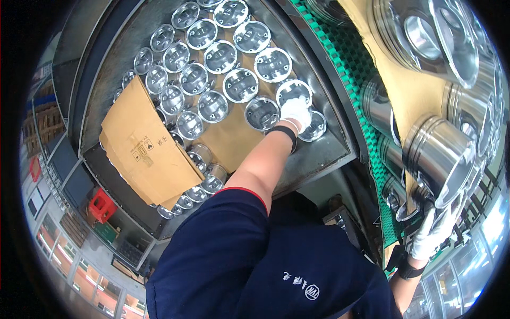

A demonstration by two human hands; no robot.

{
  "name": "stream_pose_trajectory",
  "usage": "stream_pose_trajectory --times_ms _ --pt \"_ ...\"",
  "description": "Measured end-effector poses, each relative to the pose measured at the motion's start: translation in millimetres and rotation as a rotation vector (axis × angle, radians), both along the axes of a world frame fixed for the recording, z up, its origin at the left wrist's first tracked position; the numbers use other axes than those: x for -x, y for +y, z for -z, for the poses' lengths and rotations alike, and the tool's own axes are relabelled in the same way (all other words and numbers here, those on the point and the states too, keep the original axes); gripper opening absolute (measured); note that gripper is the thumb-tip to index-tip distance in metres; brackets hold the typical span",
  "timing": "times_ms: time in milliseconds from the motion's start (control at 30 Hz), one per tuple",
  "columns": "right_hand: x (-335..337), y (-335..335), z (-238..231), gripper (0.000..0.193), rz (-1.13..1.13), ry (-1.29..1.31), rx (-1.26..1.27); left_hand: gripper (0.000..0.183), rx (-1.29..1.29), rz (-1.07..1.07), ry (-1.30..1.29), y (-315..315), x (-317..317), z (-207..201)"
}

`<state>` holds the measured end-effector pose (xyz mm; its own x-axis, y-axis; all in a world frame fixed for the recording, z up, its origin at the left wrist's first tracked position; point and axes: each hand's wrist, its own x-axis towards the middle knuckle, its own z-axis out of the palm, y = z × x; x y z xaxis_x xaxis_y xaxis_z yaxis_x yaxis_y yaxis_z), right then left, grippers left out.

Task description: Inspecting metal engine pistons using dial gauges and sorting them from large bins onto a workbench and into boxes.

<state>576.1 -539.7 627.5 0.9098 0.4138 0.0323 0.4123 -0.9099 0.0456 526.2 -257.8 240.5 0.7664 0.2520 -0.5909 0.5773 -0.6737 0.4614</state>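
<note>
My left hand, in a white glove, reaches into the metal tray with its fingers curled at the near rim of a shiny metal piston. Right beside it stands another piston, partly covered by the hand. Over on the right, my gloved right hand has its fingers and thumb at the lower edge of a large ringed piston that lies on its side. That piston hides part of the fingertips. Many more pistons stand in rows in the tray, their hollow ends up.
A folded cardboard sheet lies over pistons at the tray's left. The dark metal tray wall borders the near side. Green mesh matting and a cardboard strip run beneath pistons on the right. A red crate sits far left.
</note>
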Motion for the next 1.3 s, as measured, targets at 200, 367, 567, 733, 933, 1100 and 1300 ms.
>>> stream_pose_trajectory --times_ms 200,367,567,733,933,1100,1300 --pt "2.5 -8.3 1.3 0.054 0.056 0.024 0.013 0.037 0.068 0.013 0.047 18.4 -6.3 -11.8" --pt "4.4 -6.1 -0.9 0.066 0.090 0.059 0.005 0.030 -0.223 -0.093 -0.296 56.1 -27.5 -35.1" --pt "5.8 -10.3 -2.1 0.071 0.080 0.068 0.054 0.042 -0.021 -0.097 0.040 99.9 -48.9 -17.0" --pt "2.3 -8.1 -1.2 0.078 0.010 0.041 0.054 0.040 -0.076 -0.076 -0.031 101.1 -42.5 -13.5" --pt "4.1 -15.8 -4.0 0.093 0.083 0.063 0.074 0.031 -0.318 -0.201 -0.301 145.1 -69.1 -30.3" --pt "3.4 -13.0 1.8 0.063 0.023 0.045 -0.044 0.036 -0.199 -0.229 -0.066 187.6 -92.7 3.1" --pt "-3.3 17.2 -1.3 0.075 -0.003 0.009 0.128 0.033 -0.283 -0.040 -0.050 189.5 -96.2 6.5"
